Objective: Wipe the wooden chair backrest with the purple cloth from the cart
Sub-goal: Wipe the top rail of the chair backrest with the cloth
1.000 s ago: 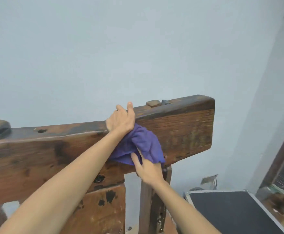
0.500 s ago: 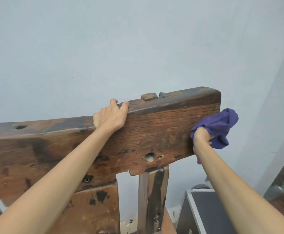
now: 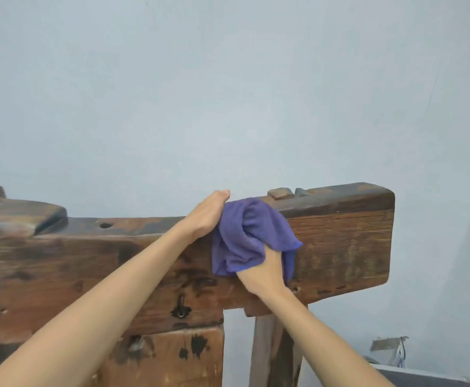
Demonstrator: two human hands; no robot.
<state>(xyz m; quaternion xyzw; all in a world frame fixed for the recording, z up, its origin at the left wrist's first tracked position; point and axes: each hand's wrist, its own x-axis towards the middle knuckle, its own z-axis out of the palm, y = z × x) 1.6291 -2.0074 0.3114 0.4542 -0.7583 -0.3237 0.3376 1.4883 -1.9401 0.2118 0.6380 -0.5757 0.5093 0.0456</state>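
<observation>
So the purple cloth (image 3: 252, 236) is bunched up against the front face of the wooden backrest (image 3: 340, 247), sitting a bit right of frame centre, and its top fold laps up over the dark top edge of the rail. From where I'm watching, the right hand (image 3: 264, 270) comes up from about 5 o'clock and has its fingers buried in the lower part of the cloth, gripping a wad of it and pressing it onto the wood; loose flaps hang out at the cloth's 3 o'clock and 8 o'clock. The left hand (image 3: 207, 212) is right next to it at the cloth's 10 o'clock, touching its edge, with the palm on the top edge of the rail and the fingers reaching over the far side. I honestly can't tell if those fingers are curled round the back, they're hidden behind the wood. Going outward: a small wooden peg (image 3: 280, 193) sticks up from the rail top at the cloth's 1 o'clock, and there's a round hole (image 3: 105, 225) in the top surface off at 9 o'clock. Below, a vertical post (image 3: 275, 356) drops from under the right hand at 6 o'clock, with a wider stained panel (image 3: 167, 358) at 7 o'clock. Pale blue wall (image 3: 228, 93) behind everything, and the corner of a dark case (image 3: 423, 378) down at 4 o'clock.
</observation>
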